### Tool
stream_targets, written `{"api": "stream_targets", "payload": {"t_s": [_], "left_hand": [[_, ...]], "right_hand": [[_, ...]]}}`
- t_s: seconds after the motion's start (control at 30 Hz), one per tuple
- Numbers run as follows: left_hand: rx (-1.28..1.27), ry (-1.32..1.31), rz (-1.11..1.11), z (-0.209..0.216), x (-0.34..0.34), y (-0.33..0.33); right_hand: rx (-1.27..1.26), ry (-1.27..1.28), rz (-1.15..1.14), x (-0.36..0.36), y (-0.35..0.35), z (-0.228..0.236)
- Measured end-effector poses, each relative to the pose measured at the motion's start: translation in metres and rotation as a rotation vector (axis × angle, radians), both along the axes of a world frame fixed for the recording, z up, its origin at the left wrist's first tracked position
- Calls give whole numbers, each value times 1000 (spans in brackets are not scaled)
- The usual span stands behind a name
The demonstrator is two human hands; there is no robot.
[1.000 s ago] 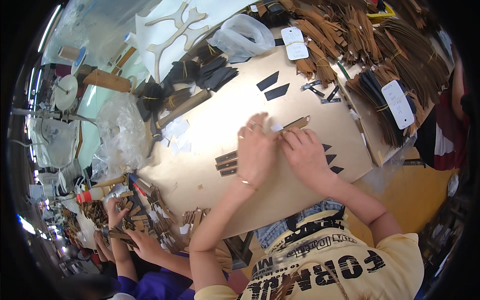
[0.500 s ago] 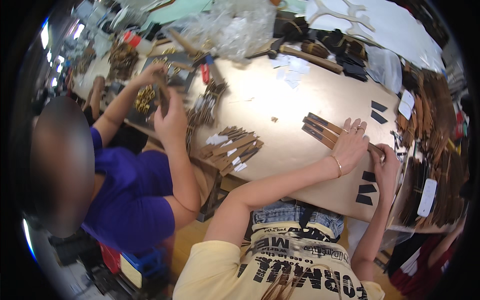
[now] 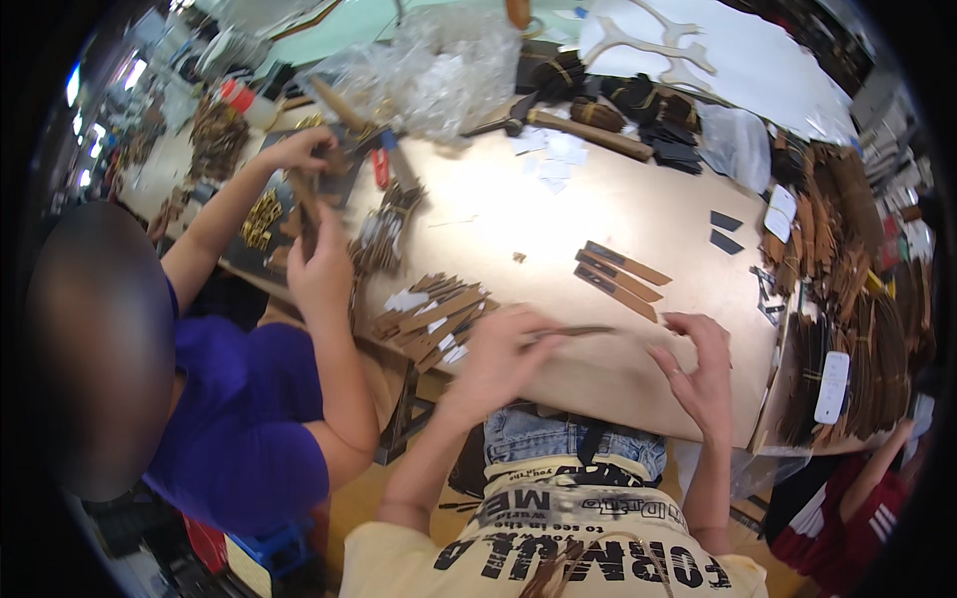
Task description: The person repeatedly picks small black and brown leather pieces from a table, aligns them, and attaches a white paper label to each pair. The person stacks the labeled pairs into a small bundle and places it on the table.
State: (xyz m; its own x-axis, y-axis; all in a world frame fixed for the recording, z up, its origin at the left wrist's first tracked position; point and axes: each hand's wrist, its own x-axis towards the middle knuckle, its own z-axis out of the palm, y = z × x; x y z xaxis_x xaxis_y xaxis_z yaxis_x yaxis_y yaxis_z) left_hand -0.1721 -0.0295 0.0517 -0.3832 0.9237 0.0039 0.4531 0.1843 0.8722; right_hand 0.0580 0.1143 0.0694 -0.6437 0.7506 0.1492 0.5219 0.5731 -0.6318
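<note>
My left hand (image 3: 501,351), blurred by motion, is closed on one end of a brown leather strip (image 3: 590,330). The strip sticks out to the right above the near part of the table. My right hand (image 3: 701,367) is just beyond its free end, thumb and curved fingers apart, with nothing visible between them. Several brown leather strips (image 3: 635,283) with dark left ends lie side by side beyond my hands. To the left, next to my left hand, is a loose pile of brown strips (image 3: 439,317) with white slips among them.
A co-worker in a purple top (image 3: 239,399) handles a brown piece at left, near gold-coloured hardware (image 3: 262,219). Black pieces (image 3: 726,242) lie at right, beside bundled leather strips (image 3: 847,349). A hammer (image 3: 588,135), white paper slips (image 3: 551,157) and plastic bags (image 3: 439,70) lie along the back.
My left hand has left the row of strips and moved left and nearer, carrying one strip. My right hand has moved left and come away from the strip it was touching.
</note>
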Motion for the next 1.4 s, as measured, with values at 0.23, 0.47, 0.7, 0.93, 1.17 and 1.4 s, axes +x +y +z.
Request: {"api": "stream_targets", "payload": {"t_s": [0.23, 0.47, 0.7, 0.93, 1.17, 1.4], "left_hand": [[-206, 459, 456, 0, -53, -59], [149, 598, 296, -8, -3, -13], [250, 559, -125, -32, 32, 59], [56, 198, -339, -15, 43, 64], [-65, -579, -172, -12, 47, 66], [-48, -613, -148, -11, 40, 60]], "right_hand": [[243, -114, 98, -26, 23, -38], [796, -136, 339, -43, 20, -63], [748, -116, 435, -45, 31, -66], [-367, 200, 421, 0, 50, -13], [-594, 428, -83, 37, 73, -17], [-147, 37, -266, 98, 50, -29]]}}
